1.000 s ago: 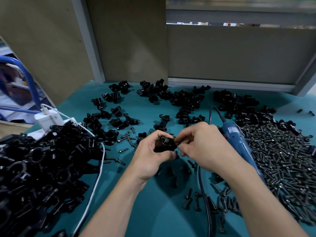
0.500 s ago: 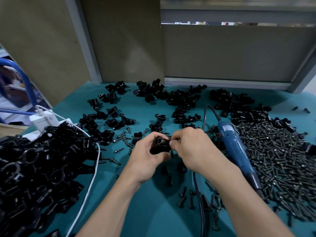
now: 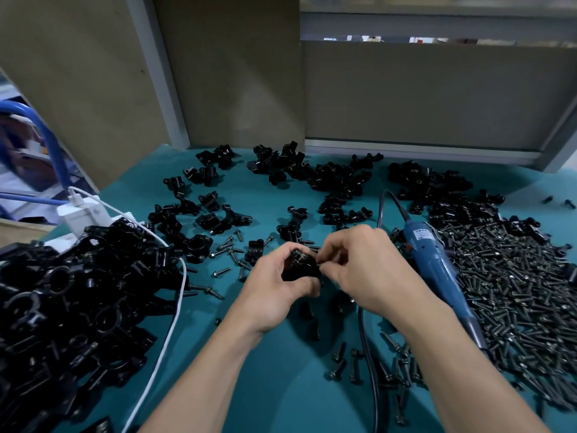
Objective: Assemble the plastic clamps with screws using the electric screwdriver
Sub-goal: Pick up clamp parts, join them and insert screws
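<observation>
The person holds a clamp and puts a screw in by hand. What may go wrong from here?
1. The screw pinched by the right hand is small; it may slip or enter crooked into the clamp that the left hand grips.
2. The electric screwdriver lies close beside the right forearm; the arm may knock it into the screw pile.
3. Its cable runs below the hands among loose screws and may snag.

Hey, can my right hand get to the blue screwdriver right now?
Probably yes. The blue screwdriver lies uncovered on the mat just beside the right hand. But that hand is pinching what looks like a screw at the clamp in the left hand, so it must let go first.
</observation>
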Action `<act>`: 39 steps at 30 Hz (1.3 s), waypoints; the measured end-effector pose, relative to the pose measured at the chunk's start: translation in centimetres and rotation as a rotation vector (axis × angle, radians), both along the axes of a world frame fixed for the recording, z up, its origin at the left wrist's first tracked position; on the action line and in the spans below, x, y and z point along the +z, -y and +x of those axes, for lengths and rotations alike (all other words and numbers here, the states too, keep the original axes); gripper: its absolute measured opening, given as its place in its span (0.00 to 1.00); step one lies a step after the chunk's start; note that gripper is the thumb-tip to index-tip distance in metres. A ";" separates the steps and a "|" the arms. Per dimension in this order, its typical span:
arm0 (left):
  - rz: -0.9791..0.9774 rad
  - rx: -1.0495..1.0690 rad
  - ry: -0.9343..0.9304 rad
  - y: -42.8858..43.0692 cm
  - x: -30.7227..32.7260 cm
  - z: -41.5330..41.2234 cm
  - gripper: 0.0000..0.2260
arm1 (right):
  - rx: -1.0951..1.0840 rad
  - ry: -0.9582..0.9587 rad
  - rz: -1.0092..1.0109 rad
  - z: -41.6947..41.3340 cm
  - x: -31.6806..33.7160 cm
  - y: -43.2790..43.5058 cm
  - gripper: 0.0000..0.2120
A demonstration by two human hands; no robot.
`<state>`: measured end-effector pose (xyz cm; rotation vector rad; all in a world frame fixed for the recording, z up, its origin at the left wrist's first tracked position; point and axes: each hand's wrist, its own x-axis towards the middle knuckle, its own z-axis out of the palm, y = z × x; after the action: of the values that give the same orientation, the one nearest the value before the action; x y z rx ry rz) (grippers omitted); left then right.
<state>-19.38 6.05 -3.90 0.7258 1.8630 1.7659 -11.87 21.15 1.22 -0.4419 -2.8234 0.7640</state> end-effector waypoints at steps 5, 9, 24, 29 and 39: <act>-0.008 0.001 0.011 0.1 -0.1 -0.1 0.13 | -0.019 0.003 -0.025 -0.4 -0.3 0.0 0.09; -0.077 0.059 -0.072 -0.2 -0.5 -0.2 0.15 | -0.043 0.038 -0.026 -0.8 -1.0 0.5 0.15; -0.081 0.128 -0.153 -0.5 -0.4 -0.4 0.16 | -0.086 0.008 -0.081 -0.8 -1.5 0.8 0.14; -0.087 0.114 -0.145 -0.4 -0.6 -0.2 0.16 | -0.109 0.101 -0.018 -0.8 -1.5 1.1 0.20; -0.036 0.081 -0.100 -0.3 -0.3 -0.4 0.15 | -0.132 0.076 0.033 -0.8 -1.3 1.5 0.21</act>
<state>-19.83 6.34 -4.22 0.7464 2.0113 1.7702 -12.65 19.64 -0.06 -0.6581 -2.8367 0.6868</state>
